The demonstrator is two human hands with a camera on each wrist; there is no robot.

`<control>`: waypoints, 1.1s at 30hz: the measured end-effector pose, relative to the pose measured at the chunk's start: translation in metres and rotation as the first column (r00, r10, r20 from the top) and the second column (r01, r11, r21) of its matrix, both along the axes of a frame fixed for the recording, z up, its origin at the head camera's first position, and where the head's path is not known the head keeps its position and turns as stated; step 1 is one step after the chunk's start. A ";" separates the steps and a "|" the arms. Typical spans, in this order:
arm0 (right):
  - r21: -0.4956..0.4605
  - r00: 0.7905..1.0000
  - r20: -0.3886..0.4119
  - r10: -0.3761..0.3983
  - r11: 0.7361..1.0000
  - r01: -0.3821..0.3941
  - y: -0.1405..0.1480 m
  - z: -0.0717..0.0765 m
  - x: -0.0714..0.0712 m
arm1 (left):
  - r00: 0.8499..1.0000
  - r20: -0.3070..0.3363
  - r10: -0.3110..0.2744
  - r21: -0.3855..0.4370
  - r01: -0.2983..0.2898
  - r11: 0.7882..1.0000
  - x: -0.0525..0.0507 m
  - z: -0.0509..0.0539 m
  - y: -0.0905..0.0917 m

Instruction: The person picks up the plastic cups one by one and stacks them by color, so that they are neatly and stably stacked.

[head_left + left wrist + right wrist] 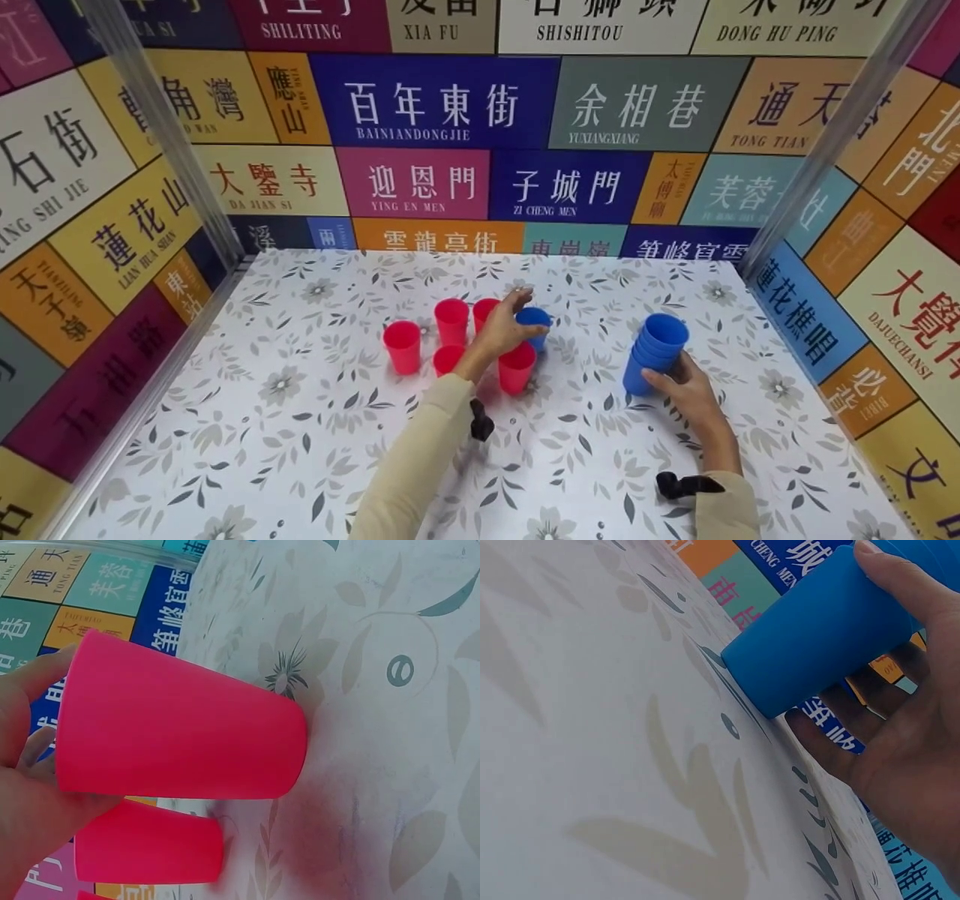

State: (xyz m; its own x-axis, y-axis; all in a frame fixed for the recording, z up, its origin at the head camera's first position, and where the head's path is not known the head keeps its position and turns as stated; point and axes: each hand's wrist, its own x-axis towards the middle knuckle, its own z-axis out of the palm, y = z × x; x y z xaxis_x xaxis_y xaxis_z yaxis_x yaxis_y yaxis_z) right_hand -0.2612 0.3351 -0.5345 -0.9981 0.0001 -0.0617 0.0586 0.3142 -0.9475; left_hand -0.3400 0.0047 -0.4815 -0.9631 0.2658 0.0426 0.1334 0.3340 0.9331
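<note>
Stacked blue cups [652, 356], nested several deep, are held mouth up toward the right of a floral tablecloth [315, 450], gripped by a person's right hand [690, 394], thumb on the near side and fingers behind. Whether the base bears on the cloth cannot be told. Well apart to the left, a single blue cup [538, 343] stands just beyond the nearest of the red cups [402, 349], five in view, while the left hand [504, 324] reaches over the group, thumb and fingers spread about the blue rim — contact there is unclear. Crowding looks the likeliest trouble: a low sweep of the left sleeve [416, 450] could tip the front red cups, and fingers closing off-centre could shove the lone cup away. At right, too hard a squeeze might jam the nested cups — too loose, and the stack could topple. Behind rises a wall of coloured name panels [435, 101].
</note>
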 end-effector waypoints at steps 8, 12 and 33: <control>-0.001 1.000 -0.014 0.009 1.000 -0.009 0.001 -0.001 0.001 | 1.000 -0.018 0.022 -0.094 -0.024 0.995 -0.001 0.002 0.005; -0.016 0.999 -0.033 0.021 1.000 -0.022 0.000 -0.003 0.002 | 0.999 -0.006 0.034 -0.137 -0.034 0.990 0.000 0.003 0.006; -0.002 0.999 -0.027 0.017 1.000 -0.017 0.000 -0.001 0.003 | 0.997 0.033 0.067 -0.096 -0.063 0.993 0.000 0.016 0.008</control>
